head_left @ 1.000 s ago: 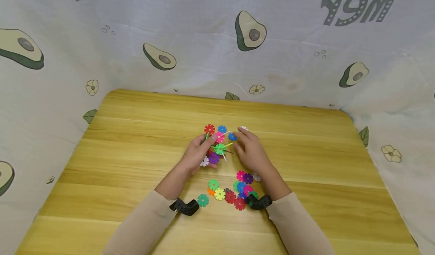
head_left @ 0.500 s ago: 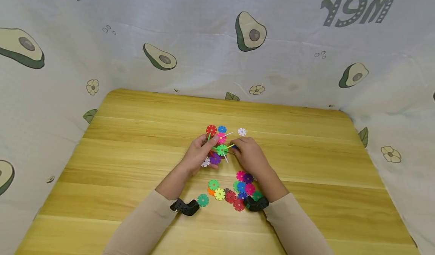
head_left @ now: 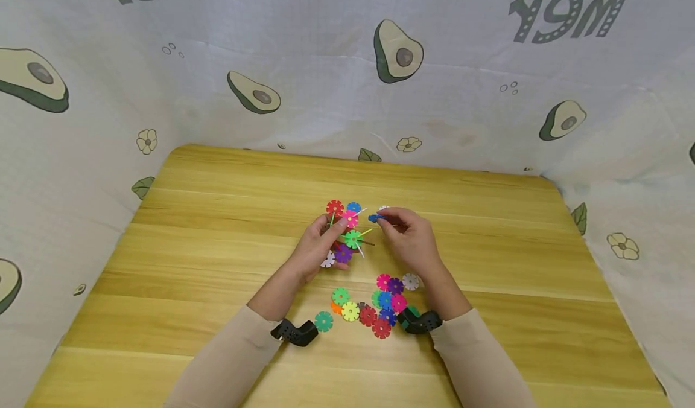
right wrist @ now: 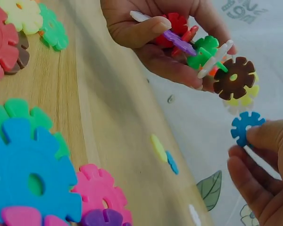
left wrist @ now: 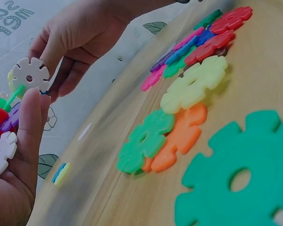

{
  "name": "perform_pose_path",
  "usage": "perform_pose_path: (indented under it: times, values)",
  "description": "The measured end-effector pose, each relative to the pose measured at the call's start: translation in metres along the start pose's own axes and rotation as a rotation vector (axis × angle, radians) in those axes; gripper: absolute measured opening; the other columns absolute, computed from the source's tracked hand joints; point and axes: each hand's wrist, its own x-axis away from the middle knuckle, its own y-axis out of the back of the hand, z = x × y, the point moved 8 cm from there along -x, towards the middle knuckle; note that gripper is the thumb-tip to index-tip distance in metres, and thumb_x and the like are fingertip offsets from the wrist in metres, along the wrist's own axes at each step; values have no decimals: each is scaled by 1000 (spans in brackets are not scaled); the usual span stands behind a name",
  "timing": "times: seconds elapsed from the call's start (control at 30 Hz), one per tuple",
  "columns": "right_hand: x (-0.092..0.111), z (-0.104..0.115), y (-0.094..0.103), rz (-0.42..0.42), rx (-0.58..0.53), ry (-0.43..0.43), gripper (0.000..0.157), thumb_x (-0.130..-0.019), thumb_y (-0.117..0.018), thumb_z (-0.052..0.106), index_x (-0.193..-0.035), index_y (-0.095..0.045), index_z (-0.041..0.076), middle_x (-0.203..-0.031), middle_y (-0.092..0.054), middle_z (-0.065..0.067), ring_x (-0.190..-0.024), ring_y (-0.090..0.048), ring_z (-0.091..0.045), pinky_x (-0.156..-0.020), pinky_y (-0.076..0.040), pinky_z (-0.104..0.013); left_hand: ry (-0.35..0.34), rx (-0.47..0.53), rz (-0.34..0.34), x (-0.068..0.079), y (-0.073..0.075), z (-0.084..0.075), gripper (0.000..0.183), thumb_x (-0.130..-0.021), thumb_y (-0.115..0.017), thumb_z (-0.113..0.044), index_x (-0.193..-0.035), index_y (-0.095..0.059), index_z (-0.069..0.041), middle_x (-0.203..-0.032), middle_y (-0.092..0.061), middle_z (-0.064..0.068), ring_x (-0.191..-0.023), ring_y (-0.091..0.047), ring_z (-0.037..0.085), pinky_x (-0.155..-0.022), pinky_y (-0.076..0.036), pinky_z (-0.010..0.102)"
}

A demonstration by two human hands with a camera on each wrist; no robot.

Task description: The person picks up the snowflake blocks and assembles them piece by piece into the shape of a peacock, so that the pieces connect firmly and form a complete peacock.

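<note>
My left hand [head_left: 317,245] grips a cluster of notched plastic discs slotted together at angles. It includes a green disc [head_left: 353,238], a pink disc [head_left: 350,218], a purple disc [head_left: 342,253] and, in the right wrist view, a brown disc [right wrist: 234,77]. The thumb lies along the cluster's near side. To its right, my right hand [head_left: 409,236] pinches a single blue disc [right wrist: 245,128] between thumb and fingers. The right wrist view shows this blue disc apart from the cluster, just below the brown and yellow discs [right wrist: 247,96].
Loose discs lie on the wooden table [head_left: 217,215] near my forearms: a yellow one [head_left: 350,311], a teal one [head_left: 323,321], a red one [head_left: 381,328] and several more. Beyond the hands are another blue disc [head_left: 353,207] and a white one [head_left: 383,207]. A printed curtain [head_left: 326,46] surrounds the table.
My right hand dipped with the blue disc toward the yellow disc on the cluster, then drew back up and right, still pinching it. The left hand has barely moved.
</note>
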Motion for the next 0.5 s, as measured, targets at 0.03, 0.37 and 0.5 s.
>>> perform_pose_path:
  times: [0.03, 0.37, 0.5]
  values:
    - [0, 1, 0, 3, -29, 10, 20, -96, -72, 11, -115, -74, 7, -111, -75, -11, -98, -71, -22, -85, -60, -18, -1, -2, 1, 0, 0, 0, 38, -106, -54, -40, -129, -52, -10, -111, -57, 10, -87, -68, 23, -60, -65, 42]
    - [3, 14, -5, 28, -171, 118, 14, -93, -72, 3, -106, -75, 0, -102, -77, -18, -88, -73, -10, -80, -60, -14, 7, 15, 25, 2, -5, 0, 41, -107, -51, -40, -135, -51, -9, -108, -60, 8, -85, -67, 20, -57, -64, 37]
    - [4, 20, -7, 18, -161, 188, 14, -91, -73, -2, -104, -76, 0, -99, -78, -17, -87, -75, -30, -78, -60, -14, 6, 6, 50, 3, -8, -1, 41, -108, -50, -39, -137, -50, -9, -112, -59, 8, -87, -66, 19, -56, -64, 36]
